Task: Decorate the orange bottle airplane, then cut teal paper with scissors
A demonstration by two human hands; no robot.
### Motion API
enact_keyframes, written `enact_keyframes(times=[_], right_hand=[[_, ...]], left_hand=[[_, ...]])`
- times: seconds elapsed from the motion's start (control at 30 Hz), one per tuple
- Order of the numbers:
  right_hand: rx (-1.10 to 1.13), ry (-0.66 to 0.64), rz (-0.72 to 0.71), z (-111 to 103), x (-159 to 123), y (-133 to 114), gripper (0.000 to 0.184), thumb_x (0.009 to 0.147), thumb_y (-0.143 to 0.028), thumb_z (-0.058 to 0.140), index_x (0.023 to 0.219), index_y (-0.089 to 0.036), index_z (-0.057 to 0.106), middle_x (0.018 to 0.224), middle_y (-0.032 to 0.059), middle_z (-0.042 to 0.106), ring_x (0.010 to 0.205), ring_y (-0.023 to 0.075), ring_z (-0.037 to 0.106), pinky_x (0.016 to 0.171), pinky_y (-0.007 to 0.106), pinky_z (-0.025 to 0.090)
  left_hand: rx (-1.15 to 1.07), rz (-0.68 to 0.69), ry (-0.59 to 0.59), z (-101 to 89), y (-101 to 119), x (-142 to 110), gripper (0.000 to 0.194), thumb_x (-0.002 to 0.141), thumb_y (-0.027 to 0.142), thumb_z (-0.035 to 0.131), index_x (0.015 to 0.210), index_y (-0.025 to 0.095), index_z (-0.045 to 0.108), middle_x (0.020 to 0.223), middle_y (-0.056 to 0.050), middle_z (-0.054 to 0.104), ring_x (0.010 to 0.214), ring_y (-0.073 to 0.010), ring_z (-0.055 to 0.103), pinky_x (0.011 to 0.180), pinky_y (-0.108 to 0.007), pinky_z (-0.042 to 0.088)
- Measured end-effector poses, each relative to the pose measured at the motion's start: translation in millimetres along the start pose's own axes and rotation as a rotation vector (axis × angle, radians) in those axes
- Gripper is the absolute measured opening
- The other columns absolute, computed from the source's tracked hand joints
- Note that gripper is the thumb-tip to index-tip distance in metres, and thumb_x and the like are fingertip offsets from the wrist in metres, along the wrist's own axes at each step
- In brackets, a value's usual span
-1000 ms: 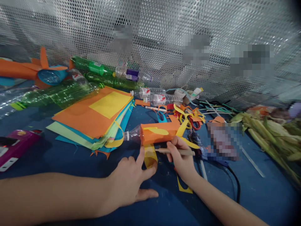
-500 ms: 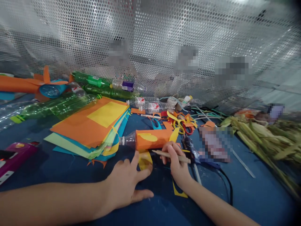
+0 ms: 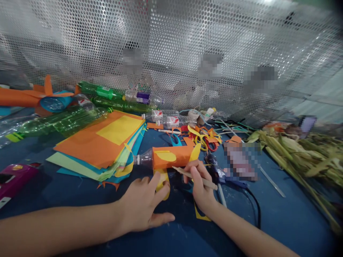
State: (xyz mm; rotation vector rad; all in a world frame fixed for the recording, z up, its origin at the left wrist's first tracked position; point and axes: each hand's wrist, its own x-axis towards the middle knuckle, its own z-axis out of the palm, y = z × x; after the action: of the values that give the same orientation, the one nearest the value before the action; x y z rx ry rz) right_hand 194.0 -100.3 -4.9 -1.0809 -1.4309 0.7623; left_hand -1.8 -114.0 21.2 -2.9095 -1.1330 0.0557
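A clear plastic bottle (image 3: 146, 159) wrapped in orange paper (image 3: 180, 160) lies on its side, its neck pointing left. Yellow paper pieces are on the wrap: a rounded one (image 3: 166, 156) on the side and a fin (image 3: 195, 151) at the right end. My left hand (image 3: 144, 201) has its fingers spread, the fingertips on a yellow paper wing (image 3: 164, 184) that extends below the bottle. In my right hand (image 3: 199, 184) is a tan, stick-like pen (image 3: 199, 179), pinched between thumb and fingers. The pen's tip is at the lower edge of the orange wrap.
Stacked coloured paper (image 3: 88, 146) lies left of the bottle, with green bottles (image 3: 64, 117) behind. Scissors (image 3: 211, 144) and paper scraps lie behind to the right. A glue gun (image 3: 217, 169) with a black cable, corn husks (image 3: 292, 150) and a purple tool (image 3: 18, 180) surround the workspace.
The view has shifted slightly, moving most things a little left. My left fingers have shifted slightly over the yellow wing. The pen tip is now closer to the orange wrap's edge.
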Motion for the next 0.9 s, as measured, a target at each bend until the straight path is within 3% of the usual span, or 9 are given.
enact_keyframes(times=[0.23, 0.57, 0.73, 0.9], right_hand=[[0.039, 0.083, 0.0, -1, 1, -3, 0.026, 0.094, -0.036, 0.036, 0.076, -0.023, 0.049, 0.054, -0.0044, 0.046, 0.049, 0.0132, 0.046, 0.051, 0.026, 0.038], [0.091, 0.253, -0.047, -14, 10, -16, 0.024, 0.092, -0.038, 0.04, 0.077, -0.022, 0.051, 0.053, -0.0047, 0.045, 0.047, 0.012, 0.044, 0.045, 0.024, 0.035], [0.078, 0.236, -0.037, -16, 9, -12, 0.023, 0.091, -0.038, 0.041, 0.078, -0.022, 0.051, 0.053, -0.0044, 0.046, 0.048, 0.0126, 0.046, 0.045, 0.024, 0.036], [0.075, 0.183, -0.026, -12, 9, -11, 0.023, 0.092, -0.036, 0.04, 0.077, -0.022, 0.049, 0.052, -0.0051, 0.046, 0.046, 0.0111, 0.044, 0.044, 0.022, 0.034]], left_hand=[[0.123, -0.016, 0.195, 8.5, -16, 9, 0.062, 0.089, 0.058, 0.025, 0.133, 0.018, 0.043, 0.13, -0.022, 0.045, 0.084, -0.0291, 0.063, 0.069, -0.043, 0.052], [0.145, -0.079, 0.251, 8.4, -35, 21, 0.06, 0.09, 0.054, 0.027, 0.131, 0.015, 0.046, 0.133, -0.019, 0.044, 0.081, -0.0275, 0.063, 0.063, -0.041, 0.053], [0.063, -0.09, 0.39, 8.2, -47, 22, 0.051, 0.092, 0.049, 0.03, 0.127, 0.015, 0.046, 0.132, -0.015, 0.045, 0.085, -0.0252, 0.063, 0.066, -0.039, 0.053], [-0.093, -0.275, 0.547, 1.0, -66, 30, 0.038, 0.091, 0.043, 0.036, 0.118, 0.019, 0.047, 0.129, -0.009, 0.047, 0.105, -0.0224, 0.057, 0.069, -0.03, 0.052]])
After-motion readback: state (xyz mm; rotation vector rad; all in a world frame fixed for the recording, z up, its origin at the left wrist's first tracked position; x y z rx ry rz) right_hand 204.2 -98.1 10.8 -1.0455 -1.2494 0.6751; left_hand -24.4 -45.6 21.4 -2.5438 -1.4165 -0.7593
